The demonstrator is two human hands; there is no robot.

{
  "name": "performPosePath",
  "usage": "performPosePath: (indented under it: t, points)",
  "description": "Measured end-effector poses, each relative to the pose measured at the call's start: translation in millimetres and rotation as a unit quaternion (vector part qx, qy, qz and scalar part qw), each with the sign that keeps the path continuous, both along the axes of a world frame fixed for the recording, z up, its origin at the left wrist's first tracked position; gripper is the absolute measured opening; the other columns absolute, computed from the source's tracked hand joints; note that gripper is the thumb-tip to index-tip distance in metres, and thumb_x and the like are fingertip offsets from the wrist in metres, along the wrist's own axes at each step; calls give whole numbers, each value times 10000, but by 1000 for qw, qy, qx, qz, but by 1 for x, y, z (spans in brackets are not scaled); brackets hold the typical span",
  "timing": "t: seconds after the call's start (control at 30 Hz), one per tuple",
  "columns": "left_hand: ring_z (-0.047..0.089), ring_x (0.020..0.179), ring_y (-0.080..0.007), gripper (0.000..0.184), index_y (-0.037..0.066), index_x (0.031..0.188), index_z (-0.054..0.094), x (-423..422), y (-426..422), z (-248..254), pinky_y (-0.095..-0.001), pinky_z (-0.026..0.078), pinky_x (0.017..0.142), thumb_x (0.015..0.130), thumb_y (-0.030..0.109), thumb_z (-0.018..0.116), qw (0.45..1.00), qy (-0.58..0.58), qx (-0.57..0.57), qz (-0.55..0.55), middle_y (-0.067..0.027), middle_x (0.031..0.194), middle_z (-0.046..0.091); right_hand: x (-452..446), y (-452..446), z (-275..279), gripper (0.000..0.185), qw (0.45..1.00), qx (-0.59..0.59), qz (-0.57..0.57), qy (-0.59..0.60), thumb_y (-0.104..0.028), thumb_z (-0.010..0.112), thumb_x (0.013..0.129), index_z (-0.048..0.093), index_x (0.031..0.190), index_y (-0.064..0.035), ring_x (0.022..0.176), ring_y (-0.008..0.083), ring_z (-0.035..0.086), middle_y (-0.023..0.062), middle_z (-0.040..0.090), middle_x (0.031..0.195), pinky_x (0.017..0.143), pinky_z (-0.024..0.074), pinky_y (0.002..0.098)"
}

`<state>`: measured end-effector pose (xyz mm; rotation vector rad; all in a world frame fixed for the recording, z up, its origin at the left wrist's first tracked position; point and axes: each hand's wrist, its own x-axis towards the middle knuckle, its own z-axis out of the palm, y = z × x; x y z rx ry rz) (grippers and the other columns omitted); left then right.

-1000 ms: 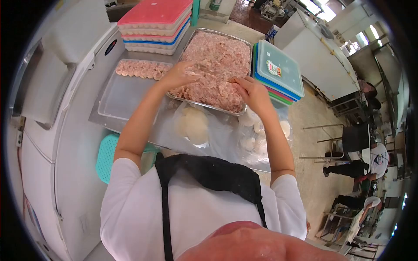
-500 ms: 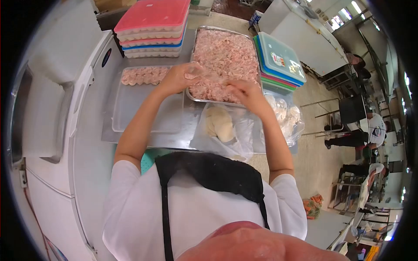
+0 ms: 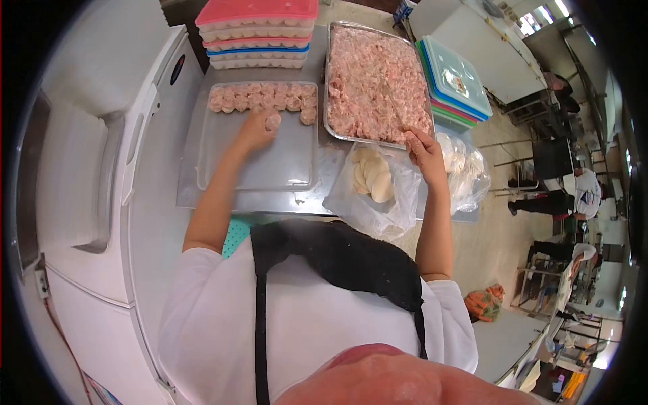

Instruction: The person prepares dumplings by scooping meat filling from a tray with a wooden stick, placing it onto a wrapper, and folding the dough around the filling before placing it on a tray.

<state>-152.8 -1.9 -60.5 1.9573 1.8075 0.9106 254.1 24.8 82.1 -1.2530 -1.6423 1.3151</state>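
Note:
My left hand is closed around a dumpling topped with pink minced meat. It hovers over a clear plastic tray, close below rows of similar open-topped dumplings. Pinched in my right hand is a thin, narrow utensil, its far end against the minced meat. The meat fills a shallow metal pan. Near my right hand, round dough wrappers lie in an opened plastic bag.
Stacked lidded boxes stand behind the tray, and more lidded containers sit right of the pan. Bagged pale wrappers rest at the table's right edge. A white fridge is at left; other people work far right.
My left hand has moved left from the pan to the tray, carrying the dumpling. My right hand has drawn back toward the pan's near right corner. The view has shifted.

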Motion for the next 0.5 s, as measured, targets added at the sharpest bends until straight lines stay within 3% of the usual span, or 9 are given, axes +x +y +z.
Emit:
performPosePath:
  t: [0.13,0.33,0.43,0.5]
  points:
    - [558,1041,-393,581,28,1261,474,45,-1,20,-433,458,891,742,201,671,998,-33,-15,58,-222,1122,576,12,-14,-2,297,999,-13,-29,-21,-255,570,948,645,1139,-41,515,19,357,-69,447,659,446,257,185]
    - [555,1046,-390,644,51,1321,405,65,38,-14,-434,464,875,757,192,680,994,16,2,105,-216,1162,568,36,-9,-6,259,999,-6,-43,-21,-231,563,950,654,1066,-18,538,14,356,-77,432,639,475,274,191]
    - [541,1065,-389,711,62,1353,371,69,48,-18,-442,452,891,736,170,707,995,52,20,85,-213,1147,570,51,6,-12,295,996,31,-21,-84,-275,525,966,655,1030,-18,572,81,427,-16,484,619,525,353,252]
    - [531,1078,-384,690,66,1334,397,70,47,-15,-440,440,910,729,155,717,996,47,27,75,-206,1130,569,69,28,-20,321,978,114,-7,-174,-315,504,964,659,1006,-37,604,179,515,68,554,653,573,412,326]
